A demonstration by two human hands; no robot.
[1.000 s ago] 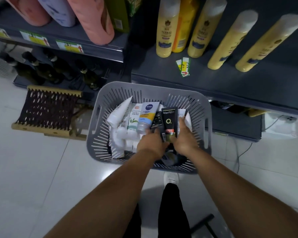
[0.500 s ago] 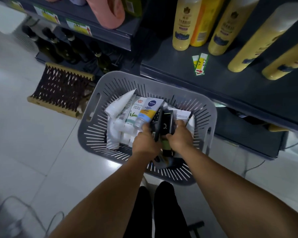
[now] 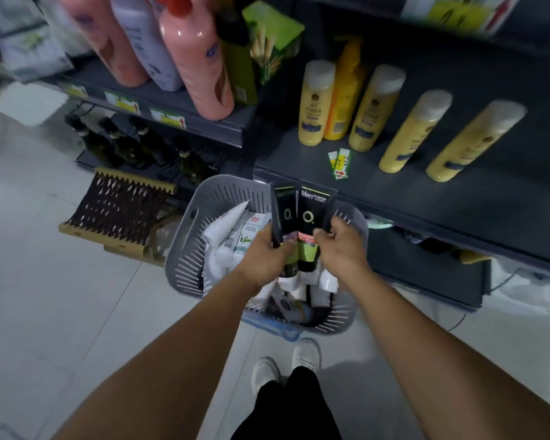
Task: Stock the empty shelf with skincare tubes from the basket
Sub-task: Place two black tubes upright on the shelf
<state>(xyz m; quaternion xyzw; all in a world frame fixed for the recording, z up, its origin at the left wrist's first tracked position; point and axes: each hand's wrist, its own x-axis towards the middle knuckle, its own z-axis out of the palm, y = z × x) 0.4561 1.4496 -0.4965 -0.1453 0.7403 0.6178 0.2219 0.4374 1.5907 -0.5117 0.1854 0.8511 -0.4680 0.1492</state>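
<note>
While both hands hold black tubes above the basket (image 3: pixel 185 236), the step in hand is judged to be the lift-out: stock is clear of the basket but has not reached the shelf (image 3: pixel 394 198).

Grip state: the left hand (image 3: pixel 261 258) is curled round the lower part of the narrower black tube (image 3: pixel 285 214); the right hand (image 3: pixel 340 246) pinches the wider black tube (image 3: pixel 315 211) near its green lower band. Both tubes stand roughly upright, flat crimped ends upward, caps below the grip, side by side and touching or nearly so. Whether the left hand holds a further tube behind the first cannot be told.

Next move, as a judgement: carry both tubes forward and to the right of the grip, onto the bare dark shelf surface in front of the yellow bottles (image 3: pixel 315 106). Set each down cap-first so that it stands, and keep it apart from the bottles and the loose price tags (image 3: pixel 340 161) lying just beyond the tube tops.

Containers: the grey slotted basket sits on the floor directly beneath the grip. It holds white tubes (image 3: pixel 232 223) left of the left hand, and more white caps and a dark blue item below the wrists. Much stock remains inside.

Up and to the left of the grip, a higher shelf carries pink bottles (image 3: pixel 197 65) and a green box (image 3: pixel 273 36).
</note>
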